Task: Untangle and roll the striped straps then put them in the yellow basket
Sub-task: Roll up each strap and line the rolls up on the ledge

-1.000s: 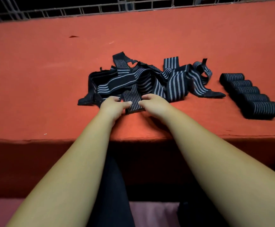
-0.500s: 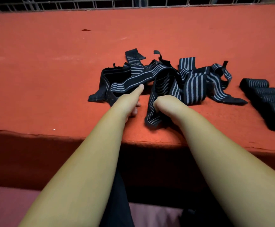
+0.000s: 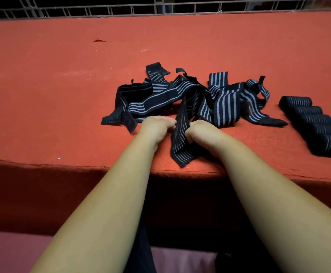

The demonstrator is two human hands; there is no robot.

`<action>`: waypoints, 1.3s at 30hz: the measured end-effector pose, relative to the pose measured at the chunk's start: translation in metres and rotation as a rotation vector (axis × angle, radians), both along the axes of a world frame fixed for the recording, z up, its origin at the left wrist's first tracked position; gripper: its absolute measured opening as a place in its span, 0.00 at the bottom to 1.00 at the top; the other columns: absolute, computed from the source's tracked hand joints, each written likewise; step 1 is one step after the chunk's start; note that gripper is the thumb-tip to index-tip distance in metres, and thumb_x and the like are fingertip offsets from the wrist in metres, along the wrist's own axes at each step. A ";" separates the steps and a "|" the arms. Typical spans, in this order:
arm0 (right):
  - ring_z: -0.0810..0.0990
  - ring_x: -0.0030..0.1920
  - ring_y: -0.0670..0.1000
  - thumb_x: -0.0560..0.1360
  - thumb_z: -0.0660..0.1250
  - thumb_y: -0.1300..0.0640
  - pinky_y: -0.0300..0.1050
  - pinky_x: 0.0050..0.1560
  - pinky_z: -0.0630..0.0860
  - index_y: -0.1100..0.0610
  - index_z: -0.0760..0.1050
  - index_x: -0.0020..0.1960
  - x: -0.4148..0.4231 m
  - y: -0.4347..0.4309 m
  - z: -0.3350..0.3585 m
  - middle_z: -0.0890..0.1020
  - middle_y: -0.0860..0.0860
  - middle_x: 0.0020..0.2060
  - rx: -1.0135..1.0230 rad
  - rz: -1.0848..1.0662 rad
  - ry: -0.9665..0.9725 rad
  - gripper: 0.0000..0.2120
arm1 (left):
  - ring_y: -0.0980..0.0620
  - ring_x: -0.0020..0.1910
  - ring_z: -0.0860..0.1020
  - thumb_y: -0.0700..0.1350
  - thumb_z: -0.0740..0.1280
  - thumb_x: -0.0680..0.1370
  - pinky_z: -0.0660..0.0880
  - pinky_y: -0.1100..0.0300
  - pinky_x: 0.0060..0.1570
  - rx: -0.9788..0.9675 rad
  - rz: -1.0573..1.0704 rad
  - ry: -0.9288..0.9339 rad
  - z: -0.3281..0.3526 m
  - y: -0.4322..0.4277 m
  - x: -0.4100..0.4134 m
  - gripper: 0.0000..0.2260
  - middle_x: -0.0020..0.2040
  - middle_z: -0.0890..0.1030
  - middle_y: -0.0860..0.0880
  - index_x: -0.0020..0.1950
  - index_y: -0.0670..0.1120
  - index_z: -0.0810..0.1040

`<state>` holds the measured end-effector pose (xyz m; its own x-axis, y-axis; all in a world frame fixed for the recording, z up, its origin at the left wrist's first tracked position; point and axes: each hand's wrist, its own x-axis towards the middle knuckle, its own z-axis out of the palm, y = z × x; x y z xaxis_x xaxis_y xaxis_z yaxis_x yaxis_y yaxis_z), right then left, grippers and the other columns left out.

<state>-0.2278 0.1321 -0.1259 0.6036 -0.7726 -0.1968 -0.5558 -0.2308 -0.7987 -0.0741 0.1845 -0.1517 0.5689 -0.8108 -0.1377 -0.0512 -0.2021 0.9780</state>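
Observation:
A tangled pile of black straps with pale stripes [image 3: 196,99] lies mid-table on the red cloth. One strap end [image 3: 180,146] runs from the pile toward the near edge, between my hands. My right hand [image 3: 198,129] is closed on this strap's right side. My left hand [image 3: 156,128] is curled against its left side, fingers touching it. Several rolled straps [image 3: 318,125] lie in a row at the right. No yellow basket is in view.
The red cloth-covered table [image 3: 62,95] ends in a near edge just below my hands. A wire grid fence [image 3: 160,8] runs along the far side. A small dark speck [image 3: 99,40] lies far left on the cloth.
My right hand has pulled one strap end out of the pile toward the near edge. My left hand went from flat and pointing forward to curled against that strap.

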 end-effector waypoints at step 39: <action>0.83 0.46 0.60 0.67 0.63 0.64 0.54 0.52 0.80 0.61 0.85 0.51 -0.006 -0.021 -0.022 0.85 0.60 0.45 0.311 -0.121 -0.542 0.17 | 0.53 0.67 0.83 0.46 0.70 0.85 0.77 0.52 0.71 -0.329 -0.125 -0.028 -0.014 0.025 -0.020 0.15 0.66 0.86 0.52 0.72 0.50 0.81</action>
<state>-0.2340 0.1107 -0.1474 0.5922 -0.7977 -0.1138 -0.0614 0.0961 -0.9935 -0.0939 0.2093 -0.1661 0.4620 -0.8730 0.1565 -0.0837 0.1328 0.9876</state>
